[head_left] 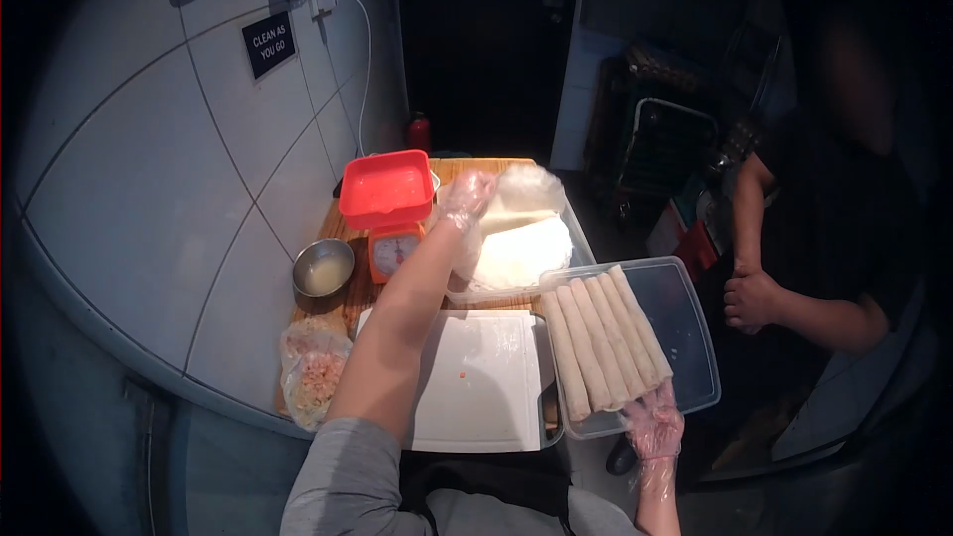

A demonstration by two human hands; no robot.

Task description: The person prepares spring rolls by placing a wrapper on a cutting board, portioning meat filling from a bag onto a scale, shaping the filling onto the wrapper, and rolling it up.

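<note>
My left hand, in a clear plastic glove, is closed at the left side of a clear plastic tub. What its fingers grip is hard to make out; a thin pale sheet hangs beside it. White round wrappers lie stacked in the tub, with a folded pale cover behind them. My right hand, also gloved, is closed around the near rim of a clear plastic container. Several long pale rolls lie side by side in that container, their near ends by my fingers.
A white board lies in front of me. To the left are an orange scale with a red bin, a metal bowl and a bag of pinkish filling. At right stands another person with hands together.
</note>
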